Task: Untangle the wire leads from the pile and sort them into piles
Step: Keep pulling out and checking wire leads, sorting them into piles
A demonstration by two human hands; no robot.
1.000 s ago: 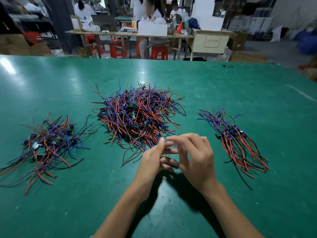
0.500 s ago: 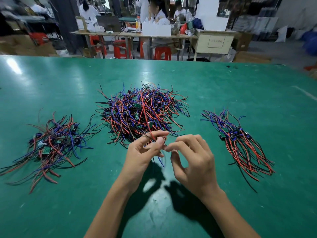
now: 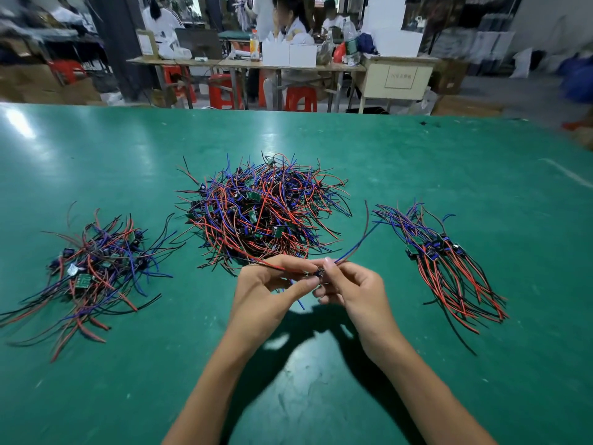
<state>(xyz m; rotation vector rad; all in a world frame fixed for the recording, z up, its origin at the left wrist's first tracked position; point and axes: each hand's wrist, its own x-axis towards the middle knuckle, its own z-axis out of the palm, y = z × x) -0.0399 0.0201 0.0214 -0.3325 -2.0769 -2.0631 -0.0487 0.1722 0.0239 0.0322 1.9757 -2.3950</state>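
Bright overhead light; glare on table (image 3: pixel 19 123); background blurred; wide-angle edge distortion.

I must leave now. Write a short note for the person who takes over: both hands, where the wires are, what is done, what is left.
Left hand and right hand together pinch one wire lead just in front of the tangled middle pile.
Done: a neat, aligned pile on the right and a looser pile on the left, all on the green table.
Left: place the held lead, then sort the large middle pile.
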